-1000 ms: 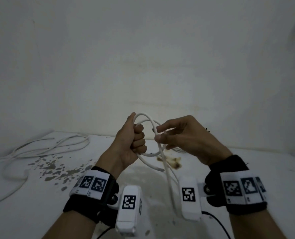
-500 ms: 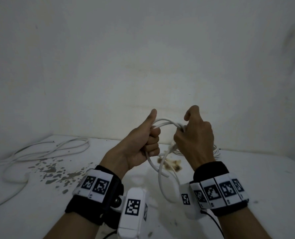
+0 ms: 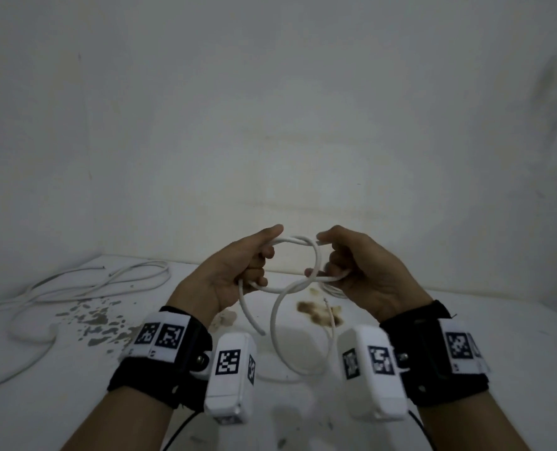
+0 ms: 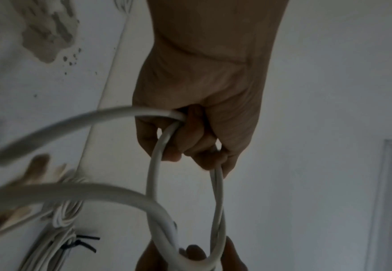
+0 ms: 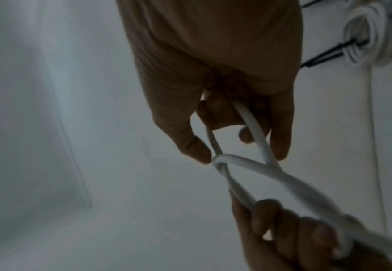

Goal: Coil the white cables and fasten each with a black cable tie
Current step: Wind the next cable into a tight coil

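Note:
I hold a white cable [image 3: 298, 239] in the air above the table, formed into a small loop between both hands. My left hand [image 3: 254, 265] grips the loop's left side in curled fingers, thumb up. My right hand [image 3: 330, 260] pinches the right side where the strands cross. A larger loop [image 3: 275, 327] and a free end hang below. In the left wrist view the cable [image 4: 154, 165] passes through the left hand [image 4: 190, 132]. In the right wrist view the right hand [image 5: 227, 121] holds two strands of the cable [image 5: 254, 126].
Another loose white cable [image 3: 114, 279] sprawls across the white table [image 3: 498, 320] at the left. A coiled bundle [image 4: 55, 243] with a black tie [image 4: 83, 244] lies by the wall; coiled cable [image 5: 373, 34] and black ties [image 5: 327, 54] lie behind my right hand. Stains [image 3: 316, 312] mark the tabletop.
My right hand has turned from over the loop to its right side, palm inward. Both hands have dropped slightly and spread the loop wider; a larger loop now hangs below.

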`<state>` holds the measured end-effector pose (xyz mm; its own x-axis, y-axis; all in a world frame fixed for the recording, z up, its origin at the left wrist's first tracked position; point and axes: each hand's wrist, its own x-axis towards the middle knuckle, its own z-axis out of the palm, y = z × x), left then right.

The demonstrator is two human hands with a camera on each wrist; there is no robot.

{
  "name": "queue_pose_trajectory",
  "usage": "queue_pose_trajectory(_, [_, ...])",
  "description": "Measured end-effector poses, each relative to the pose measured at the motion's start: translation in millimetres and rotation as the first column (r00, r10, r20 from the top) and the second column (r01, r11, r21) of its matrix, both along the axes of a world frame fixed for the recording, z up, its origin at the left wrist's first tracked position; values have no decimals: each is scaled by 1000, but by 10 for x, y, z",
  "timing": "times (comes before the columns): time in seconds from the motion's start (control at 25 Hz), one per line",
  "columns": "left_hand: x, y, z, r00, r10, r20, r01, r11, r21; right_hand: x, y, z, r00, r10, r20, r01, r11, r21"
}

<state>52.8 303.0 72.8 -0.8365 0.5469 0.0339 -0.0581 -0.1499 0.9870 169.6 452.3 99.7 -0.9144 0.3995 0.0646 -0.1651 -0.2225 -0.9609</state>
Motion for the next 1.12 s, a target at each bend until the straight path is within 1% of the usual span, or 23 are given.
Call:
queue_pose_trajectory(0.04, [-28,-37,-1,995,58,-78,-62,997,-55,41,15,25,999,47,20,-47,999,19])
queue_pose_trajectory(0.08, [-59,-75,-13,979,118,-164,-137,985,-109,96,42,61,995,61,79,-74,982,175])
queue_pose_trajectory(0.12, [-87,-114,-38,951,175,-257,-221,962,-161,156,75,92,987,-4,162,-75,875,478])
queue_pose_trajectory(0.16, [-107,-145,-61,915,213,-343,-293,935,-200,210,108,114,970,-134,201,-76,621,780])
queue_pose_trajectory(0.2, [-125,-174,-78,886,238,-398,-343,914,-217,222,140,123,955,-265,135,-37,344,938])
queue_pose_trajectory(0.24, [-133,-190,-96,874,256,-413,-367,905,-215,232,133,124,937,-347,31,40,196,980])
queue_pose_trajectory(0.28, [-145,-203,-101,879,274,-390,-371,906,-202,226,139,104,937,-345,-49,119,184,976])
queue_pose_trajectory(0.32, [-167,-207,-99,895,293,-335,-365,915,-173,206,141,85,952,-294,-89,181,303,936])
queue_pose_trajectory(0.36, [-196,-220,-91,914,311,-259,-353,926,-133,159,136,57,974,-197,-110,202,553,808])
queue_pose_trajectory(0.4, [-221,-243,-76,931,318,-178,-337,937,-88,128,115,36,992,-48,-119,108,808,579])
queue_pose_trajectory(0.44, [-243,-284,-69,943,314,-113,-321,946,-50,118,64,40,987,93,-130,-46,943,329])
queue_pose_trajectory(0.52, [-302,-355,-60,949,310,-66,-311,951,-7,144,38,72,978,175,-114,-158,977,146])
queue_pose_trajectory(0.56, [-324,-393,-75,941,330,-77,-332,943,-10,150,56,70,990,124,-63,-104,961,255])
queue_pose_trajectory(0.6, [-346,-425,-88,927,360,-107,-365,930,-34,145,95,59,1000,13,-9,-7,868,497])
queue_pose_trajectory(0.64, [-364,-446,-112,912,385,-143,-398,914,-76,165,110,46,990,-134,35,62,650,758])
queue_pose_trajectory(0.68, [-368,-451,-133,899,400,-178,-423,898,-121,181,120,39,956,-293,24,103,412,905])
queue_pose_trajectory(0.72, [-365,-450,-152,888,409,-209,-443,883,-154,176,122,36,912,-411,-16,133,258,957])
queue_pose_trajectory(0.84, [-346,-434,-141,870,423,-253,-470,866,-171,149,134,45,855,-509,-102,226,187,956])
queue_pose_trajectory(0.92, [-359,-464,-113,852,439,-284,-493,855,-158,158,214,38,899,-437,-33,185,309,933])
queue_pose_trajectory(1.0, [-420,-520,-113,840,467,-275,-513,848,-128,179,263,69,987,-155,43,80,703,706])
queue_pose_trajectory(1.04, [-447,-544,-129,852,465,-242,-501,858,-114,192,273,98,1000,1,15,-8,896,445])
queue_pose_trajectory(1.08, [-458,-558,-147,867,454,-207,-479,872,-95,224,279,129,996,85,-17,-78,964,256])
queue_pose_trajectory(1.12, [-461,-568,-164,876,446,-183,-465,881,-83,260,295,147,994,106,-25,-98,969,228])
